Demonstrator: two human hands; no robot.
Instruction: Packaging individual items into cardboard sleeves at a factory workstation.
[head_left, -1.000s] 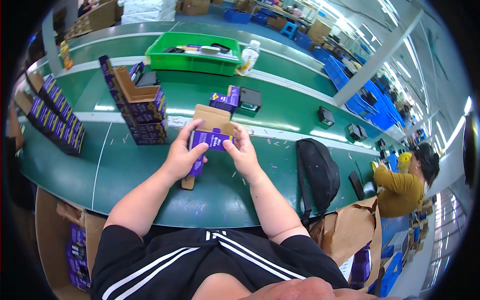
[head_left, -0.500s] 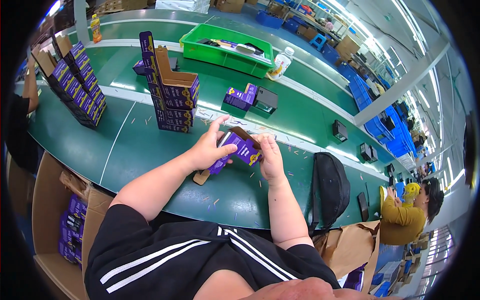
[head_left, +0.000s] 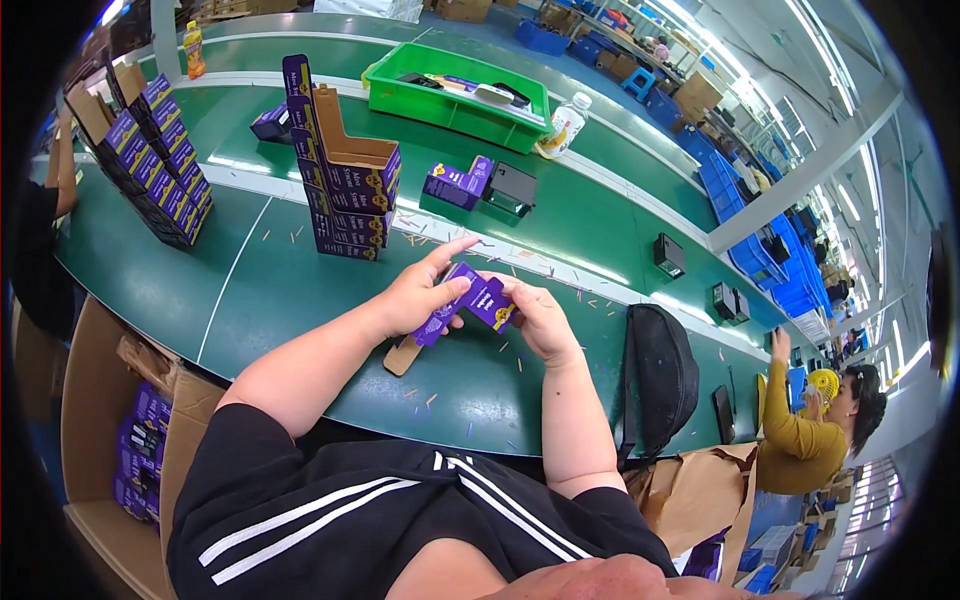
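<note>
A small purple cardboard box (head_left: 482, 297) with an L-shaped cut-out is held above the green work surface, in front of my chest. My left hand (head_left: 418, 298) grips its left side, thumb on the printed face and index finger stretched out past it. My right hand (head_left: 541, 322) closes its fingertips on the box's upper right end. A brown end flap (head_left: 403, 356) sticks out at the lower left, unfolded. Left of my hands stands a stack of similar purple boxes (head_left: 350, 215), its top box showing a bare brown inside.
A black pouch (head_left: 662, 375) lies right of my right arm. Beyond, the belt carries a purple box (head_left: 458, 184), black units (head_left: 512, 188), a green bin (head_left: 455, 105) and a bottle (head_left: 565, 126). Cartons (head_left: 115, 480) stand at lower left. Co-workers sit left and right.
The brown flap at the box's upper end has folded out of sight under my right fingers. Purple box and black units on the belt have shifted left. The right-hand co-worker has reached an arm out.
</note>
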